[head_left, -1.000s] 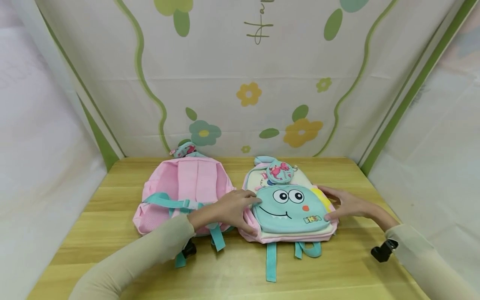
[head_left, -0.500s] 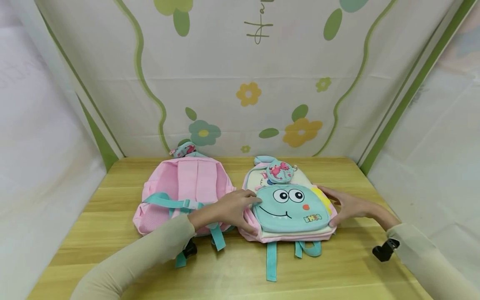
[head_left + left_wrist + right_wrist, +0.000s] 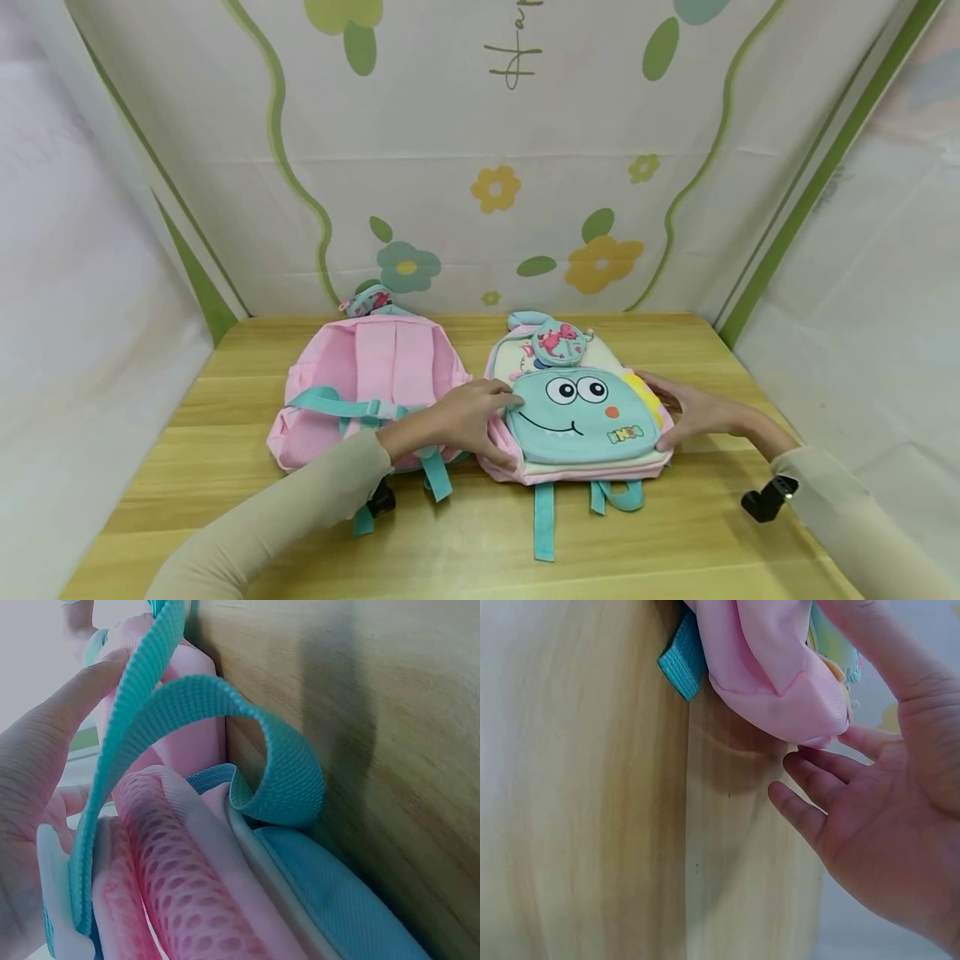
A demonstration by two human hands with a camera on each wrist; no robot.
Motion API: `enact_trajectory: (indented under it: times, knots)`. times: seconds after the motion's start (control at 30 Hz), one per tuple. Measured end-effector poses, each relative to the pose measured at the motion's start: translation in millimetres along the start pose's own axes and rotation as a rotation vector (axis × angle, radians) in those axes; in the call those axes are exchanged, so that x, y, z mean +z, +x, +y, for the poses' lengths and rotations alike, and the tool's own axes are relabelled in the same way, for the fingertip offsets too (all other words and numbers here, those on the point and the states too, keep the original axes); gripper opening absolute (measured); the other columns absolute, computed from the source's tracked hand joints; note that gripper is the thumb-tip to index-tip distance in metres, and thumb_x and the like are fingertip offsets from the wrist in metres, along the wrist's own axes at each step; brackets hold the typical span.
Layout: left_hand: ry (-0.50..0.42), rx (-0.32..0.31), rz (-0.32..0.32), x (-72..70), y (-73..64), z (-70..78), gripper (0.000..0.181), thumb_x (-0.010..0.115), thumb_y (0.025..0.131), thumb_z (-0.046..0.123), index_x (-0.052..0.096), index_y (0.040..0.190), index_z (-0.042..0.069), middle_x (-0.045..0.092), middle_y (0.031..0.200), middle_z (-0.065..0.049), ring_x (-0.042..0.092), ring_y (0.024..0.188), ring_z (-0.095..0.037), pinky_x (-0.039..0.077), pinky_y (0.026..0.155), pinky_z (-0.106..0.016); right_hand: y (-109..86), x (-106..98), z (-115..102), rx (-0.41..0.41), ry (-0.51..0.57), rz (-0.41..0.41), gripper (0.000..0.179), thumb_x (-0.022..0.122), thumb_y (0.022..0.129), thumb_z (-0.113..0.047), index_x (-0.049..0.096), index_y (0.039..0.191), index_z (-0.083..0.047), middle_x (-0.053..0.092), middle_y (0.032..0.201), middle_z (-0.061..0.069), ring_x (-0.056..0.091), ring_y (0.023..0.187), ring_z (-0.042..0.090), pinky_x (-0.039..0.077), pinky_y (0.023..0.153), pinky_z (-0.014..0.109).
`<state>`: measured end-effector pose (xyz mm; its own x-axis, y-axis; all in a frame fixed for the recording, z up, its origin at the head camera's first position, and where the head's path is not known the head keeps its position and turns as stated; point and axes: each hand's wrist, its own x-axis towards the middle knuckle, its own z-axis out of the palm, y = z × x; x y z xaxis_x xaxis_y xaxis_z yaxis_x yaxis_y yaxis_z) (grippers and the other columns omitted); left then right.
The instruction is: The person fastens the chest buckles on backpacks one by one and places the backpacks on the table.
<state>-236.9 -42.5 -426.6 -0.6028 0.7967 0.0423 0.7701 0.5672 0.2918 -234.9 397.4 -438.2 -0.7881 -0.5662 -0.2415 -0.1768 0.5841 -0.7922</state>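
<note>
A small child's backpack (image 3: 585, 421) lies front up at the right of the middle. Its teal pocket carries a cartoon face, and a round pouch (image 3: 559, 343) lies over its top part. My left hand (image 3: 468, 417) rests on its left side, fingers and thumb spread along the edge. At the opposite side, my right hand (image 3: 697, 410) touches the edge with spread fingers. The right wrist view shows those fingers (image 3: 810, 776) nearly straight against the pink corner. A second pink backpack (image 3: 393, 358) lies back up at the left, partly hidden behind my left forearm.
Both bags lie on a wooden table (image 3: 480, 542). Teal straps (image 3: 543, 521) stick out toward the front edge, and one strap (image 3: 165, 720) loops close by the left hand. A flower-print cloth (image 3: 450, 167) stands behind the table, with white cloth at both sides.
My right thumb has slid slightly outward and down, off the teal pocket to the bag's lower right edge. The left hand and both bags have stayed put.
</note>
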Motion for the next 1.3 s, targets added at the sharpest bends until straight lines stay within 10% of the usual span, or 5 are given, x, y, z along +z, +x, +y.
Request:
enact_trajectory:
  times: [0.33, 0.47, 0.7, 1.3]
  knots:
    - [-0.037, -0.01, -0.007, -0.9, -1.5, 0.7, 0.093, 0.084, 0.072, 0.064, 0.057, 0.145, 0.015, 0.056, 0.146, -0.01, 0.054, 0.133, -0.027, 0.048, 0.11, -0.044, -3.5, 5, 3, -0.038, 0.096, 0.017, 0.111, 0.081, 0.084, -0.007, 0.007, 0.165, -0.016, 0.013, 0.171, 0.018, 0.038, 0.139, -0.012, 0.039, 0.106, 0.012]
    - [-0.052, 0.0, 0.005, -0.6, -1.8, 0.1, 0.091, 0.085, 0.071, 0.063, 0.059, 0.144, 0.016, 0.058, 0.145, -0.011, 0.055, 0.133, -0.028, 0.048, 0.11, -0.045, -5.1, 7, 0, -0.034, 0.085, 0.046, 0.106, 0.08, 0.086, -0.011, 0.01, 0.165, -0.016, 0.012, 0.171, 0.016, 0.028, 0.152, 0.013, 0.037, 0.106, 0.01]
    - [-0.069, 0.001, 0.01, 1.7, 1.5, 2.0, 0.09, 0.085, 0.071, 0.062, 0.058, 0.144, 0.016, 0.06, 0.144, -0.009, 0.056, 0.133, -0.026, 0.047, 0.111, -0.045, -7.6, 5, -5, -0.057, 0.137, 0.093, 0.101, 0.077, 0.088, -0.007, 0.01, 0.165, -0.01, 0.01, 0.17, 0.02, 0.034, 0.138, -0.017, 0.038, 0.104, 0.01]
    - [-0.095, -0.011, 0.019, 6.0, 3.6, 2.3, 0.091, 0.086, 0.071, 0.061, 0.056, 0.146, 0.018, 0.06, 0.145, -0.005, 0.054, 0.135, -0.02, 0.043, 0.113, -0.046, -12.1, -7, -46, -0.185, 0.144, 0.184, 0.096, 0.073, 0.087, 0.003, 0.017, 0.164, -0.011, 0.011, 0.171, 0.017, 0.036, 0.142, -0.011, 0.043, 0.104, 0.011]
